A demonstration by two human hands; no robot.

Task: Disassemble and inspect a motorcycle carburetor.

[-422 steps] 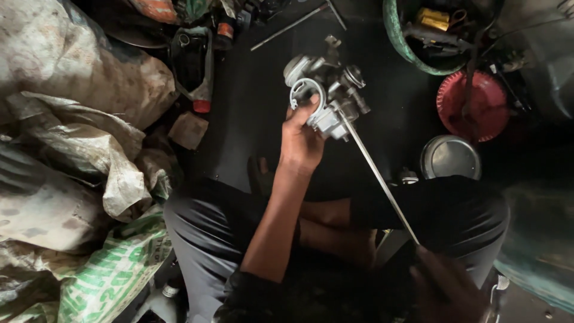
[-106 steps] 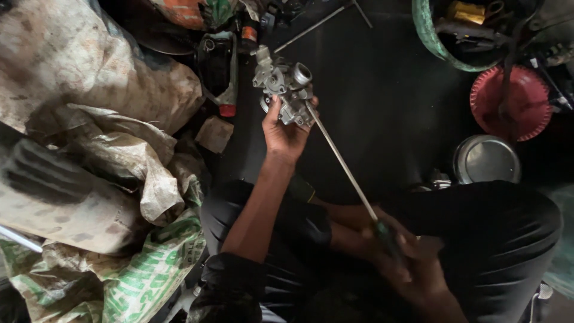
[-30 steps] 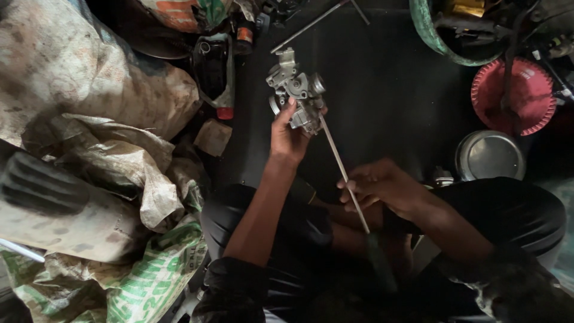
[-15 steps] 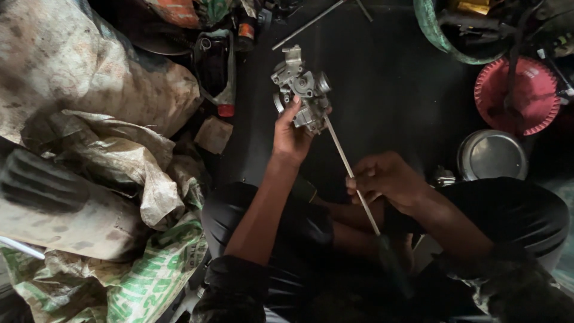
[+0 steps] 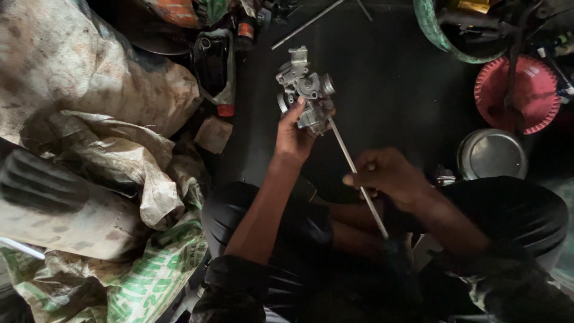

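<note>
Right hand (image 5: 388, 173) has slid up the rod (image 5: 357, 177), pinching it mid-frame; left hand (image 5: 296, 128) stays clamped on the carburetor (image 5: 304, 90).

Green basin (image 5: 431, 30) cut off (top edge), screwdriver (image 5: 357, 176) handle hidden

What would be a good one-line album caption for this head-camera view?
Left hand holds up a grey metal engine part while the right hand grips a long screwdriver set against it.

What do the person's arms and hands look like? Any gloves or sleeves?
No gloves: both the left hand and the right hand are bare. The forearms are bare too, with dark sleeves starting only near the elbows. No rings or watch show.
</note>
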